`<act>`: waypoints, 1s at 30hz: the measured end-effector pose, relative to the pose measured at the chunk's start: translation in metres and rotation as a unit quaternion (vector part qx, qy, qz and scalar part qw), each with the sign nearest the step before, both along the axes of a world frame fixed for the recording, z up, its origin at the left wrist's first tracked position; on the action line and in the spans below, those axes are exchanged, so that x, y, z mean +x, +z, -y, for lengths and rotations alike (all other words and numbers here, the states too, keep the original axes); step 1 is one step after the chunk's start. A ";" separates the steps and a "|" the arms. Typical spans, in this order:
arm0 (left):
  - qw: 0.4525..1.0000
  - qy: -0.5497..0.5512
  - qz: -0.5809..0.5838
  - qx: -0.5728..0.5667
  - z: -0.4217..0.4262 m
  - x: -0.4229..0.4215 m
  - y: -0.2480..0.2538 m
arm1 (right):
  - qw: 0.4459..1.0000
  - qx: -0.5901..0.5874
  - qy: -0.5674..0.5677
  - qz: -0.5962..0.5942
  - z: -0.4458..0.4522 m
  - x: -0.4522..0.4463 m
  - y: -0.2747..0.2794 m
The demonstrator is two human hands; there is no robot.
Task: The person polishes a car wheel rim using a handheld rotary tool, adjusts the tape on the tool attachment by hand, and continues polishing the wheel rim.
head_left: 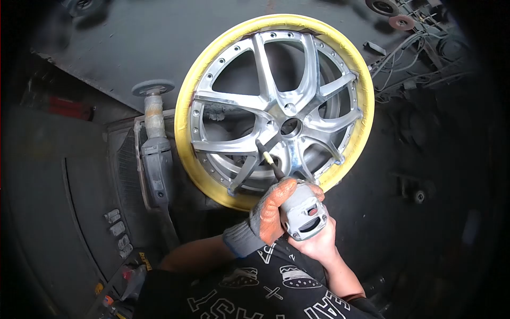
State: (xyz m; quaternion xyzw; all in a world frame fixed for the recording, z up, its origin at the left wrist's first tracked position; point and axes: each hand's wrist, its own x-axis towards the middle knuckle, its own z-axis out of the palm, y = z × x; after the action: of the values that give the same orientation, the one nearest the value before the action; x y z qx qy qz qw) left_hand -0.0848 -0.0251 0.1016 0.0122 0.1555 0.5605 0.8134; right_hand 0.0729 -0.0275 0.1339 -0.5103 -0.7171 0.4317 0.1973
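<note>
A silver alloy wheel [253,99] with split spokes stands before me, yellow masking tape [183,114] wrapped round its rim. My left hand [268,213], in a grey and orange glove, is closed round the body of a grey die grinder [299,201]. Bare, my right hand [319,242] grips the grinder's rear from below; part of its fingers is hidden. The grinder's slim shaft [269,158] points up and left. Its dark tip overlaps a lower-left spoke near the hub; whether it touches the metal, I cannot tell.
Left of the wheel, a larger power tool [155,154] with a round pad stands upright in a holder. Several small pale blocks [117,228] lie farther left. Cables [406,50] and a reddish disc [401,23] are at upper right. Assorted items [133,282] sit at lower left.
</note>
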 end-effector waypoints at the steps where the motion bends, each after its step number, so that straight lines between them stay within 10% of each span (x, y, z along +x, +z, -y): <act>1: 1.000 -0.005 0.004 0.002 0.004 -0.006 0.002 | 1.000 0.002 -0.005 0.004 0.005 -0.006 0.002; 20: 0.983 -0.108 -0.006 0.145 0.003 -0.033 0.004 | 0.993 -0.035 -0.084 -0.080 0.037 -0.019 0.002; 30: 0.996 -0.026 -0.016 -0.084 -0.028 0.064 -0.061 | 0.991 -0.050 -0.093 -0.077 -0.029 0.007 0.009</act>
State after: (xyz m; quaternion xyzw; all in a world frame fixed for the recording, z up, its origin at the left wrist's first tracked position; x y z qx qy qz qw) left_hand -0.0210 0.0029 0.0406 -0.0431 0.2142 0.5236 0.8235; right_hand 0.0799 0.0013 0.1432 -0.5491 -0.6266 0.4851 0.2656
